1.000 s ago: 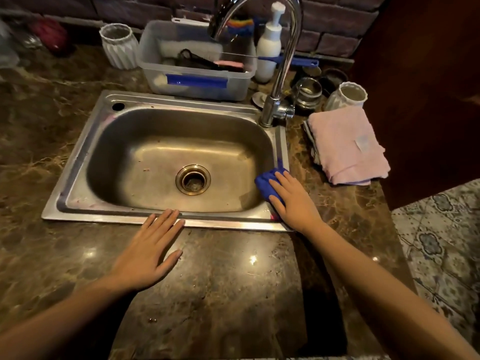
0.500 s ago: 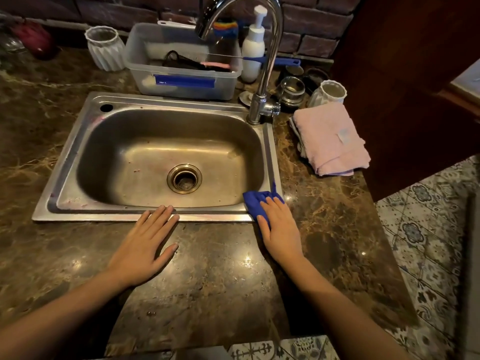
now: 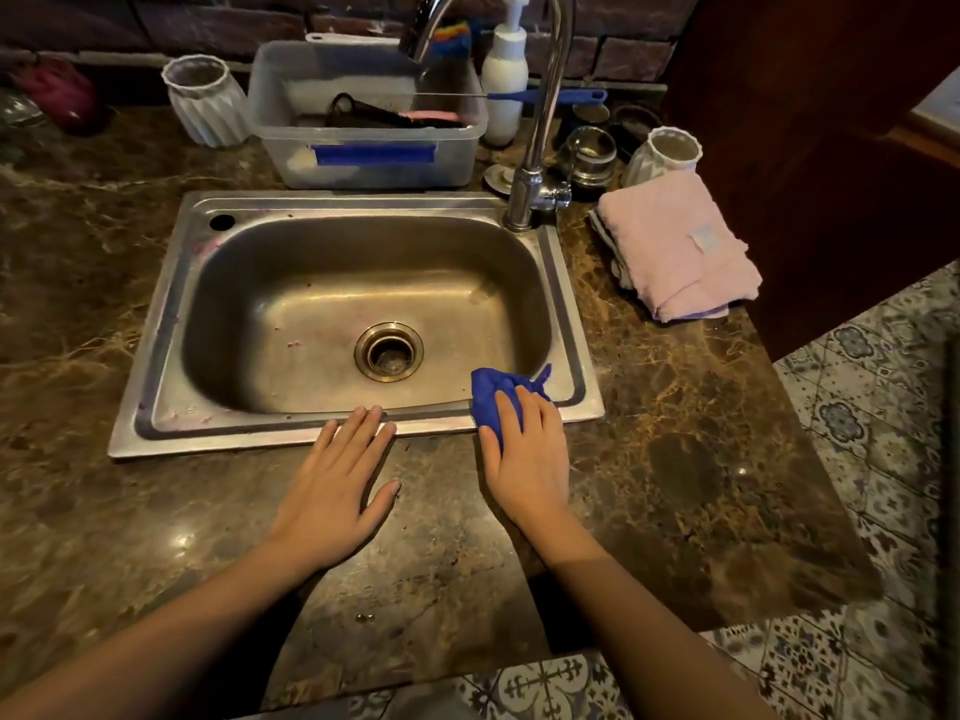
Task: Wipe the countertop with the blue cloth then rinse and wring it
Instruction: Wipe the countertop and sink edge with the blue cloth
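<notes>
While both hands rest by the sink (image 3: 332, 439):
R hand (image 3: 527, 449): flat, fingers together, pressing blue cloth (image 3: 488, 400) onto sink's front rim, near-right corner.
L hand (image 3: 332, 491): flat, fingers splayed, on countertop (image 3: 675, 459), fingertips touching sink's front rim, holding nothing.

the blue cloth (image 3: 493, 394) is a small, deep-blue rag, bunched and crumpled, not spread flat. it lies on the front rim of the steel sink (image 3: 332, 436), near the right corner, with part of it lapping over the inner edge toward the basin and one pointed corner sticking up to the right. the countertop (image 3: 691, 449) is dark brown marble with tan veins, glossy, surrounding the sink.
</notes>
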